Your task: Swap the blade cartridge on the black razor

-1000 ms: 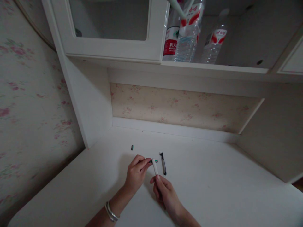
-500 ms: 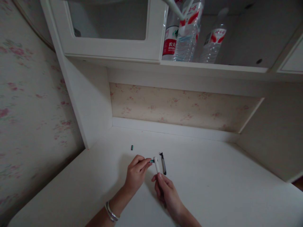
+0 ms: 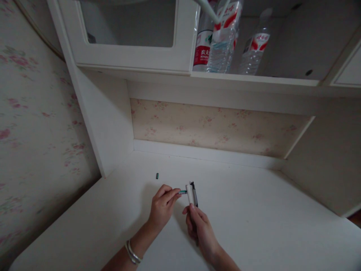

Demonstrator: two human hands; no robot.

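- Steadying of the white bar [image 3: 189,194] is best done by the right hand [image 3: 200,227], whose grip is pinched around its lower end.
- By the left hand [image 3: 163,206], a slim green-and-black strip [image 3: 182,192] is pinched; it is best moved straight, without twisting. Whether the bar's upper part is touched cannot be told.
- Just beside the bar, a black-and-grey handle [image 3: 195,197] is best left undisturbed.
- Farther away, a small green-and-black piece [image 3: 157,175] is seen on the table [image 3: 239,226].

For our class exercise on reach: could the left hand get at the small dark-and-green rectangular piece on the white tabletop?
Probably yes: the left hand is near the piece, with nothing visible between them, though that hand pinches a slim green-and-black strip.
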